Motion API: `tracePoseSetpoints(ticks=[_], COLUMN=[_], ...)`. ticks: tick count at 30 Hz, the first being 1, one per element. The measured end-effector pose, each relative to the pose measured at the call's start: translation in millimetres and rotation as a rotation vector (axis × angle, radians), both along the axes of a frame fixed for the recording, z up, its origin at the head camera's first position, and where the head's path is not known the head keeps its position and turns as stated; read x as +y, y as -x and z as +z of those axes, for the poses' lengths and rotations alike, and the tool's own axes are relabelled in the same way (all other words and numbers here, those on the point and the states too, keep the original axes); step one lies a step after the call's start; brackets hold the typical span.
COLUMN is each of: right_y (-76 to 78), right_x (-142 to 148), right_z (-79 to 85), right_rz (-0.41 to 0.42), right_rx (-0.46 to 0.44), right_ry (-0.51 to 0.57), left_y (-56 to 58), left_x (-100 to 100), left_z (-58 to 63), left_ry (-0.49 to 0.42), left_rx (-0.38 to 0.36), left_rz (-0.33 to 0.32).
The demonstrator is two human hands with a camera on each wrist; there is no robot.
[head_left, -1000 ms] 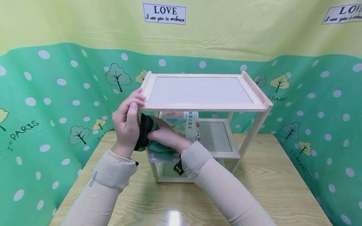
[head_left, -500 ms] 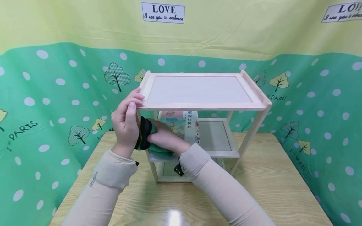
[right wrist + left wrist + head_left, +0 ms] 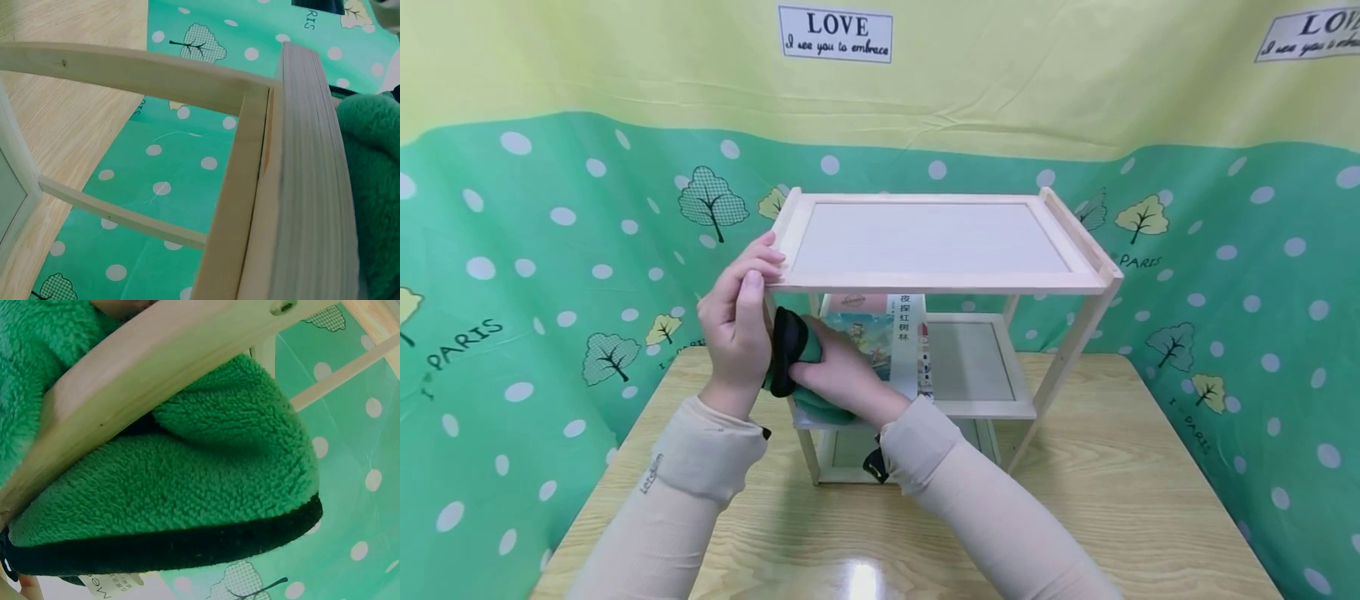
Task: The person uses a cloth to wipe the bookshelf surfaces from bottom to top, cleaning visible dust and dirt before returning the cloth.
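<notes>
A small white-framed wooden shelf rack (image 3: 936, 242) stands on the table. My left hand (image 3: 730, 329) holds its front left corner, fingers over the top side rail and thumb by the front. Just below, my right hand (image 3: 838, 367) grips a fluffy green cloth (image 3: 823, 408) with black edging, bunched around the front left post. In the left wrist view the cloth (image 3: 187, 481) shows on both sides of the wooden post (image 3: 119, 394). The right wrist view has the cloth (image 3: 381, 187) at its right edge; my right fingertips are partly hidden by it.
Books (image 3: 906, 358) lie on the middle shelf beside my right hand; their page edges (image 3: 312, 175) fill part of the right wrist view. The lower shelf (image 3: 850, 475) sits beneath. A green and yellow printed curtain (image 3: 565, 275) surrounds the wood-grain table (image 3: 1075, 517).
My right hand has shifted the cloth slightly along the post, and its black edge now shows as a fuller loop. My left hand has stayed on the rack's corner.
</notes>
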State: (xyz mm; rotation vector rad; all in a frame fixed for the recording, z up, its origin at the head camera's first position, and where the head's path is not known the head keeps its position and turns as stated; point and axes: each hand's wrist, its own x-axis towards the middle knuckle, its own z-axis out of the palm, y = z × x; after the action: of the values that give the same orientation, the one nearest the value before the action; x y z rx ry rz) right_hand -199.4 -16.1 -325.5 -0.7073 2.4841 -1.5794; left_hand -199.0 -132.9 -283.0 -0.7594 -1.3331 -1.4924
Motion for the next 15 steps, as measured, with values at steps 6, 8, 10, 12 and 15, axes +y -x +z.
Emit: tracePoseSetpoints(ticks=[6,8,10,12,15], right_y=[-2.9,-4.3,-5.6,-7.4,-10.1], right_x=[0.1,0.1,0.0,-0.1,-0.3], right_z=[-1.1,-0.4,0.4,1.4,2.5], right_rz=[-0.038,-0.044,-0.052,-0.063,-0.077], right_rx=[-0.022,-0.033,-0.044,-0.053,-0.057], right_ry=[0.108,0.146,0.174,0.203,0.241], left_y=[-0.1,0.0,0.4,0.5,0.7], left_x=[0.3,-0.1,-0.5,-0.8,-0.8], left_z=[0.8,0.8,0.8,0.7,-0.1], left_ry=[0.009,0.011,0.014,0.016,0.015], left_rx=[-0.001,-0.005,-0.008,-0.010,-0.007], left_rz=[0.004,0.007,0.012,0.019,0.025])
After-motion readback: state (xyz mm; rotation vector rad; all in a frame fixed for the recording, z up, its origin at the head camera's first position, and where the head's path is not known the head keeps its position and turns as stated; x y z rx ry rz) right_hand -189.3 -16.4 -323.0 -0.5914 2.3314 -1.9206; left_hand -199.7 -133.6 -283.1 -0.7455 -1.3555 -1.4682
